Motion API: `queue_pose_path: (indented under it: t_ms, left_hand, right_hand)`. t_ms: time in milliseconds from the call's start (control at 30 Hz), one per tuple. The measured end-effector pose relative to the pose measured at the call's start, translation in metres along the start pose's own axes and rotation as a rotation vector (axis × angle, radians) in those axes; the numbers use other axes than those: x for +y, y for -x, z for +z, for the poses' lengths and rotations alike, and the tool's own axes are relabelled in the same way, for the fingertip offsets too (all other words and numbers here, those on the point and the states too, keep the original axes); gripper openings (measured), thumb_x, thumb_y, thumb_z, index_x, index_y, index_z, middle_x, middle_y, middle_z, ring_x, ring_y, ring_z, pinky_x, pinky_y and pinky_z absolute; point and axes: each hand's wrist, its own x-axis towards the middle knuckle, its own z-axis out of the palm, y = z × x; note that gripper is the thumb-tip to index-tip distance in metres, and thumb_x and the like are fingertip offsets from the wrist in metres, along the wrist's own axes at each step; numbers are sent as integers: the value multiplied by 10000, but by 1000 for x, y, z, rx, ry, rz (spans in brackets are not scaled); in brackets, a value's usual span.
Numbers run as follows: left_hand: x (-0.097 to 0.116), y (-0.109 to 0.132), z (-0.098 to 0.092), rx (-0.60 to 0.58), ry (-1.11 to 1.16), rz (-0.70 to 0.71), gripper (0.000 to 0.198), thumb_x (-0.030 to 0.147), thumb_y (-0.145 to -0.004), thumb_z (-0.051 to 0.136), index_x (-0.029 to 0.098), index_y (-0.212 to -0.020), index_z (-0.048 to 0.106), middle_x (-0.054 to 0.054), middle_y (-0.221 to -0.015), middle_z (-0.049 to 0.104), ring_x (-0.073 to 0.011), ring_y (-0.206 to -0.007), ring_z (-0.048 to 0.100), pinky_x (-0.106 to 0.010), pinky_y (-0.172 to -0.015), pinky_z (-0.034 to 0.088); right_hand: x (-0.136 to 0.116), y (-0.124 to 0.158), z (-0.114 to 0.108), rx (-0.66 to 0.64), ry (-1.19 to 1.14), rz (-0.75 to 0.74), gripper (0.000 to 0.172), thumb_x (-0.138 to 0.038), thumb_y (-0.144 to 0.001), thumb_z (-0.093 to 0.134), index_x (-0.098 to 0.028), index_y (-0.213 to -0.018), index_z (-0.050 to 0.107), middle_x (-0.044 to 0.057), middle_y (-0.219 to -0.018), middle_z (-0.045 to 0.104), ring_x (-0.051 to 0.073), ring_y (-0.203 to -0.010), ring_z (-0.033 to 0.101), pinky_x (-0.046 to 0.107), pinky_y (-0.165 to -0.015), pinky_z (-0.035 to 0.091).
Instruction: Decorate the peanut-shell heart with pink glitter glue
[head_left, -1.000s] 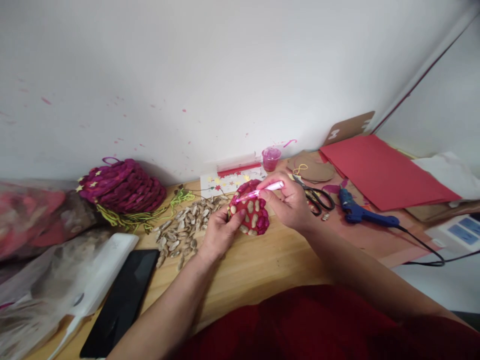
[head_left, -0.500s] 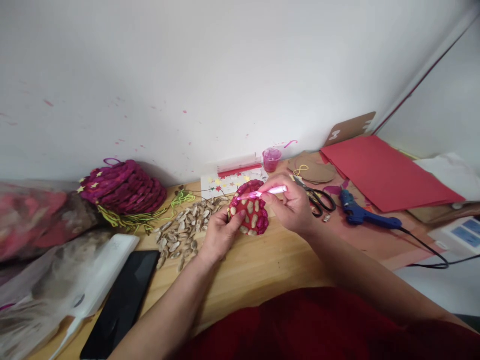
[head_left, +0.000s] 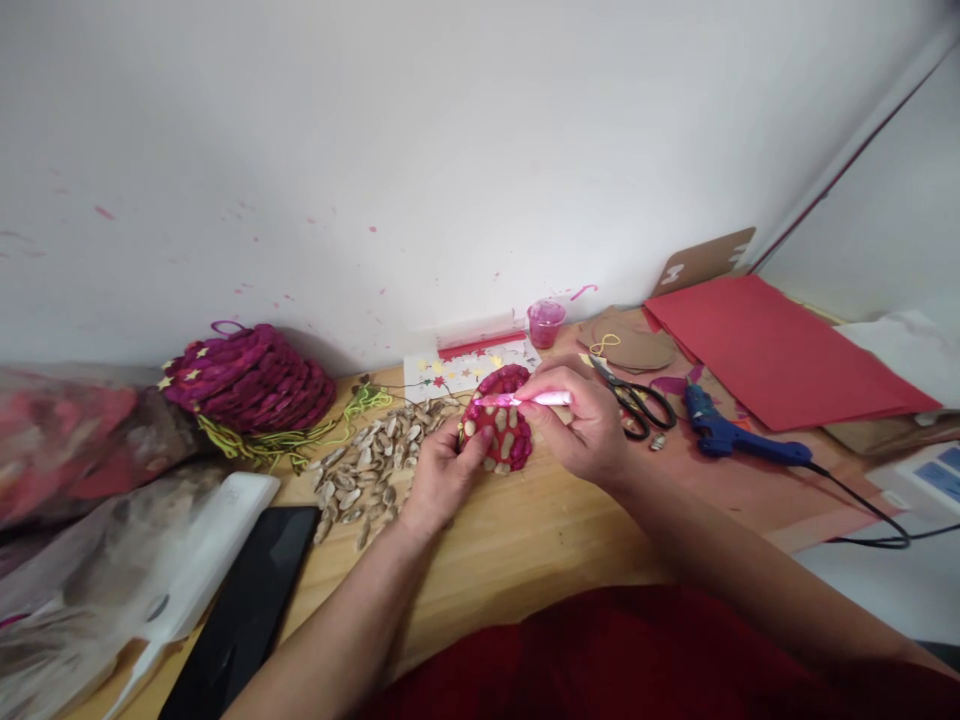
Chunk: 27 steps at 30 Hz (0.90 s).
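Note:
My left hand pinches the lower left edge of a round red craft piece, its thumb lying on the face. Tan peanut shells are stuck across the piece, and a bumpy magenta rim runs around it. In my right hand is a slim paintbrush with a white handle and a magenta-stained front. Its tip lies at the upper left of the rim, seemingly touching it. Loose peanut shells are heaped left of my left hand. A small cup with magenta paint stands behind the piece.
Scissors and a blue glue gun lie at right, before red paper sheets. A stack of magenta pieces stands at left. Nearer are a black phone, a white power bank and plastic bags. Star stickers lie behind.
The view has shifted slightly. My right hand and the brush have moved a little, with the tip still at the upper left rim. My left hand keeps its hold on the piece.

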Motion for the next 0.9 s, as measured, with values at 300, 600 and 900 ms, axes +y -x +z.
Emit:
queue_pose_path:
  t_ms: [300, 600, 900]
  left_hand:
    - [0, 1, 0, -1, -11, -3, 352, 520, -899, 762, 175, -838, 725, -30, -773, 704, -180, -734, 592, -297, -732, 497]
    - [1, 2, 0, -14, -78, 21, 310, 487, -925, 724, 179, -903, 739, -45, -851, 741, -196, -780, 625, -313, -788, 509]
    - [4, 4, 0, -1, -193, 77, 288, 476, -940, 689, 195, -887, 720, -59, -914, 739, -212, -848, 635, -326, -833, 522]
  right_hand:
    - [6, 2, 1, 39, -68, 95, 56, -209, -1003, 662, -249, -1012, 699, 30, -960, 743, 196, -921, 686, 373, -834, 531]
    - [-1, -5, -2, 10, 65, -13, 77, -187, -983, 687, -262, -1000, 692, 19, -921, 767, 213, -904, 681, 406, -827, 511]
    - [-17, -13, -9, -56, 132, -34, 51, -200, -990, 681, -250, -989, 670, 4, -916, 775, 198, -895, 692, 404, -829, 479]
